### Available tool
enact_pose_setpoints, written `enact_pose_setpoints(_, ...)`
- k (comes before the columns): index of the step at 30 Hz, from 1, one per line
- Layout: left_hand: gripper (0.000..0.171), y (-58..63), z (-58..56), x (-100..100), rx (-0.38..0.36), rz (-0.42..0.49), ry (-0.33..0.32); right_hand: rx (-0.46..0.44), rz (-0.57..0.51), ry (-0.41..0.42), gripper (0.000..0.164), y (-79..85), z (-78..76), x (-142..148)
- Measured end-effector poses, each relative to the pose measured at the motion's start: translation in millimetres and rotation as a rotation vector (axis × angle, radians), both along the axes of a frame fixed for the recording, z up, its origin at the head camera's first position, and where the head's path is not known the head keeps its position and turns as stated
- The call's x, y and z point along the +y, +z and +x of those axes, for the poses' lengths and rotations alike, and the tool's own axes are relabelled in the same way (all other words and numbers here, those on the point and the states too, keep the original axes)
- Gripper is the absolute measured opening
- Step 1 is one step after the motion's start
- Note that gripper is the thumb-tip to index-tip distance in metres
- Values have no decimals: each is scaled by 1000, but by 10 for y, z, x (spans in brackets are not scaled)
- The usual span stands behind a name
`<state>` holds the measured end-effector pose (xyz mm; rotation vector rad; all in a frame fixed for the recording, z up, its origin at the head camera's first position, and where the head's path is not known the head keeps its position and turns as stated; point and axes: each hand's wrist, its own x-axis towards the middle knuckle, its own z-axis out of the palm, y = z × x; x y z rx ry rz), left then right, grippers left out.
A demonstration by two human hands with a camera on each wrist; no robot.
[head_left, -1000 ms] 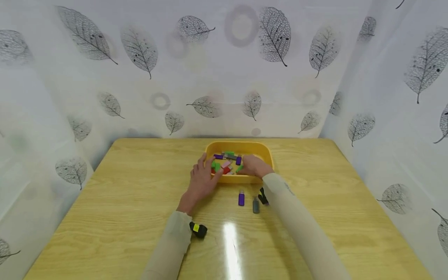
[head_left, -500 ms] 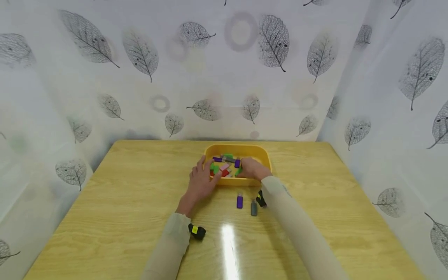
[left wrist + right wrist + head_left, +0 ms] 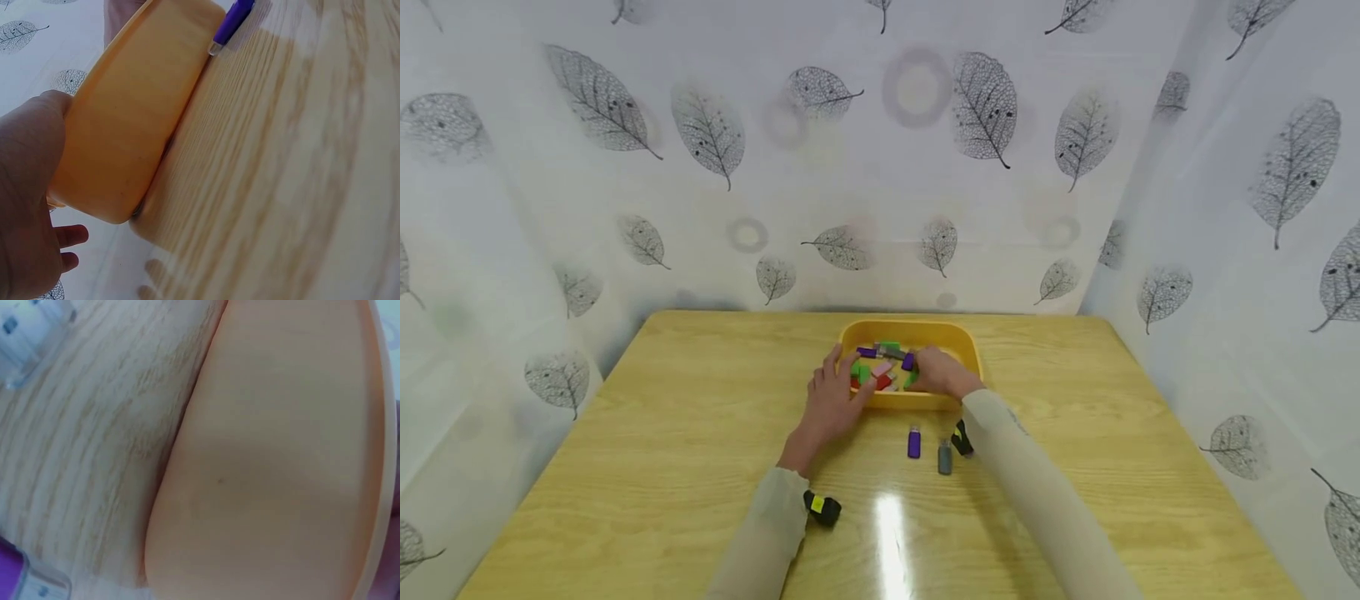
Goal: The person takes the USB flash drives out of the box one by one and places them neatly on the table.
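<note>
An orange tray [image 3: 917,402] stands on the table with several USB flash drives inside, among them a pink one [image 3: 882,368], a red one [image 3: 884,382] and purple ones. My left hand [image 3: 833,402] holds the tray's front left corner; its thumb and fingers [image 3: 72,235] lie around the rim in the left wrist view. My right hand [image 3: 942,372] reaches over the front rim into the tray. Its fingertips pinch a green USB flash drive [image 3: 912,380], partly hidden by the hand. In the right wrist view the tray's wall hides most of that hand.
In front of the tray, a purple USB flash drive [image 3: 913,443] and a grey one [image 3: 944,458] lie on the wooden table [image 3: 700,450]. A leaf-printed curtain [image 3: 880,183] closes off the back and both sides.
The head view has tilted slightly upward, so everything sits lower in it. Both hands stay at the tray, and the drives on the table have not moved.
</note>
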<state>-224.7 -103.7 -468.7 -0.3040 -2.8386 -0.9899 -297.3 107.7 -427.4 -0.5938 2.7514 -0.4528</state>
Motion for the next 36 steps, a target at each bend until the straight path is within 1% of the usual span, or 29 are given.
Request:
enact_pose_setpoints(6,66,-8,-9,-14,-8,22,21,9,-18,14,31,-12,-33,-16)
enact_pose_setpoints(8,66,-10,-6,-15,-20,29,25,13,-18,23,31,-16,-40,-15)
enact_pose_setpoints(13,66,-26,15,-20,-29,42,23,0,-17,36,30,-27,-35,-20)
enact_pose_setpoints(15,66,-28,18,-21,-27,49,24,-8,-19,29,30,-22,-34,-27)
enact_pose_setpoints(23,66,-30,-1,-25,-30,35,27,-41,-16,3,30,-12,-43,-32)
enact_pose_setpoints(28,66,-16,-28,-22,-20,13,23,-61,-29,9,29,8,-50,-8)
enact_pose_setpoints(36,68,5,-38,-15,-33,8,7,-88,-66,23,28,55,-19,51)
